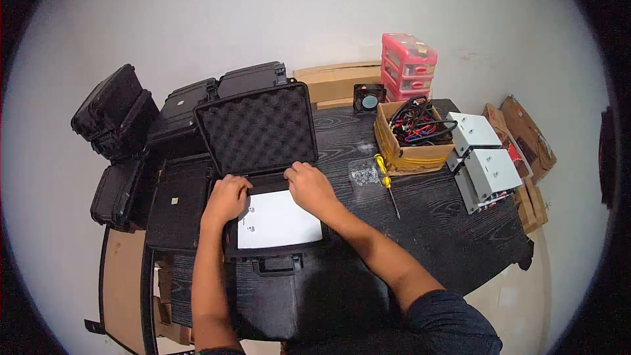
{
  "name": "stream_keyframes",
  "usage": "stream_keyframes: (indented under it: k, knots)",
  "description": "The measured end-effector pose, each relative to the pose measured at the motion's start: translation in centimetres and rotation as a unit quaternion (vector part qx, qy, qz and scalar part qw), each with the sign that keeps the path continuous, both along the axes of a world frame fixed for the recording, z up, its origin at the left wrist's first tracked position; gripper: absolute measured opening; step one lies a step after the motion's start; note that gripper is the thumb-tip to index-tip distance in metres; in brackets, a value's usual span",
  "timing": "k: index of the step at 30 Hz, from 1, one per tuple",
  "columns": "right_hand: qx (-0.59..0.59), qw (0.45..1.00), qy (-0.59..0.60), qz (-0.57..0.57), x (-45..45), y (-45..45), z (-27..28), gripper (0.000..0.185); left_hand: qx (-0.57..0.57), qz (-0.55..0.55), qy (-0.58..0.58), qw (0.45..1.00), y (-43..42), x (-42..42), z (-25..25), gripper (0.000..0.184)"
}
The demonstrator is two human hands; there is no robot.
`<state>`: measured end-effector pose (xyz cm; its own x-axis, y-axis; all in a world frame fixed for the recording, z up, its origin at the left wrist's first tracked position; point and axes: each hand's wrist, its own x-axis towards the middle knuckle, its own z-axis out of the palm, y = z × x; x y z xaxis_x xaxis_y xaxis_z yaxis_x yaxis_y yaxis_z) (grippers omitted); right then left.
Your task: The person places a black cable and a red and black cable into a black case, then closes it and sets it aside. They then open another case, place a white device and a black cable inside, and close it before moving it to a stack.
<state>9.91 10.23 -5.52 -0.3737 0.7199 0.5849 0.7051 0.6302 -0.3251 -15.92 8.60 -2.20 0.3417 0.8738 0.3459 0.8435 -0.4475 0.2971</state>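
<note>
An open black hard case (277, 253) lies in front of me, its lid (257, 128) tipped back to show grey egg-crate foam. In its base sits a white panel (279, 223) with small metal fittings along the left side. At the panel's back left corner, my left hand (228, 198) is closed, fingers curled down. My right hand (309, 187) is closed too, its fingertips pinched at the back right by the hinge side. Both sets of fingertips meet the dark inner edge behind the panel; what they grip there is hidden.
Black cases (181, 200) are stacked at left. To the right are a yellow screwdriver (388, 184), a clear bag of small parts (363, 174), a cardboard box of cables (414, 151), a fan (369, 98), pink drawers (409, 66) and white panelled units (486, 171).
</note>
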Motion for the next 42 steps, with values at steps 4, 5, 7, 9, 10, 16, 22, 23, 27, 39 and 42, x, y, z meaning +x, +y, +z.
stream_keyframes:
  k: [4,5,7,9,10,16,22,23,27,39,42]
  knots:
    - [0.01,0.998,0.055,0.01,0.2,0.1,-0.5,0.014,0.017,0.033,0.105,0.994,0.3,0.5,-0.2,0.016]
    - [0.011,0.998,0.055,0.01,0.3,0.2,-0.6,0.014,0.018,0.032,0.104,0.994,0.2,0.7,-0.2,0.016]
    - [0.007,0.999,0.015,0.033,0.5,0.1,-0.3,0.015,0.059,0.068,0.115,0.989,0.1,1.1,-0.3,0.024]
    - [0.028,0.999,0.006,0.028,0.5,-0.1,0.0,0.015,0.07,0.079,0.124,0.987,0.2,1.2,-0.2,0.027]
    - [0.048,0.999,-0.002,0.025,0.5,-0.2,0.1,0.016,0.079,0.092,0.134,0.984,0.3,1.2,-0.2,0.03]
    - [-0.013,0.998,-0.04,0.048,0.4,-0.3,-0.1,0.026,0.067,0.076,0.157,0.982,1.0,1.5,-0.1,0.033]
    - [-0.068,0.993,-0.085,0.041,0.2,-0.4,0.1,0.03,0.026,0.08,-0.048,0.995,0.4,-0.3,-0.9,0.03]
    - [-0.069,0.993,-0.085,0.042,0.2,-0.4,0.0,0.03,0.03,0.074,-0.064,0.995,0.4,-0.7,-1.1,0.032]
    - [-0.058,0.993,-0.099,0.039,0.2,-0.2,-0.2,0.03,0.042,0.021,-0.083,0.995,0.2,-1.2,-1.0,0.033]
    - [-0.081,0.989,-0.116,0.035,0.3,-0.5,0.1,0.027,0.126,0.116,0.098,0.98,0.6,0.2,-1.8,0.031]
    - [-0.082,0.989,-0.121,0.033,0.2,-0.6,0.2,0.028,0.109,0.104,0.156,0.976,0.2,0.3,-1.1,0.025]
